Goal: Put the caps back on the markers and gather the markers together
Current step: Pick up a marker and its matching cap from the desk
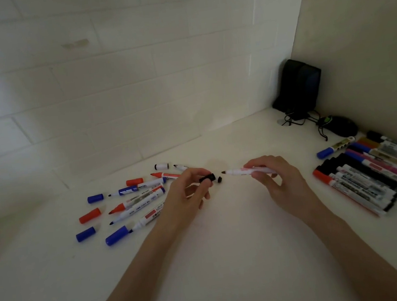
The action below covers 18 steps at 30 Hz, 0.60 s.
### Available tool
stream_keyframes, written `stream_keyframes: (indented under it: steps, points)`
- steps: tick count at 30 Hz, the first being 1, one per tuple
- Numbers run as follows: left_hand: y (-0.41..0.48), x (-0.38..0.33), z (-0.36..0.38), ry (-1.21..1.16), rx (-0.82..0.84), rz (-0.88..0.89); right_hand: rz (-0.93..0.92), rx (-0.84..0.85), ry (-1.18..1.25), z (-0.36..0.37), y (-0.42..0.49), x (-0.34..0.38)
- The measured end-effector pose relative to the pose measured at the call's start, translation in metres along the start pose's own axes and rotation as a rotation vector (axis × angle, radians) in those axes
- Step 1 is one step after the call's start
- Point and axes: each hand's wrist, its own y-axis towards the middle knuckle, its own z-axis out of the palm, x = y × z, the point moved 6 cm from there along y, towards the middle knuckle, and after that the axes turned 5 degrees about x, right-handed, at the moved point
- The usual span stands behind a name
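Head view, single entry.

**Hands.**
- Left hand [187,193]: the fingers are curled, and thumb and forefinger pinch a black cap [207,178] with its mouth turned toward the other hand.
- Right hand [279,178]: the fingers are closed round a white marker [245,171]. Its bare dark tip points at the cap, with a small gap between the two.
- A small black round item [219,179] sits just under that gap; what it is cannot be told.

**Risks, as judged.**
- The tip and the cap mouth look slightly out of line. A push now could scrape the tip on the rim and smear ink onto the fingertips.
- The cap is held by fingertips alone, so it may twist or slip under pressure and roll off among the loose pieces.
- The match is uncertain: the label is reddish, the tip dark, the cap black. A wrong pairing would leave another marker without its cap.

**Materials and shapes.**
- Cap: a short cylinder of hard, smooth plastic.
- Marker: a round white plastic barrel with a printed label, a tapered nose and a felt tip.
- Outward of the left fingers: uncapped markers [136,203] lie scattered at mixed angles, with a loose blue cap [95,198] and a red cap [89,215], both stubby glossy tubes.
- Outward of the right fingers, well apart: capped markers [370,176] lie side by side in a tight row.
- Table [228,241]: pale, smooth and matte.
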Motion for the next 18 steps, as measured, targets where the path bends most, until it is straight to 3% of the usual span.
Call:
stream_keyframes:
  steps: [18]
  points:
    - [-0.002, -0.004, 0.006, 0.052, 0.033, 0.028, -0.142, 0.04, -0.082, 0.004, -0.002, 0.024]
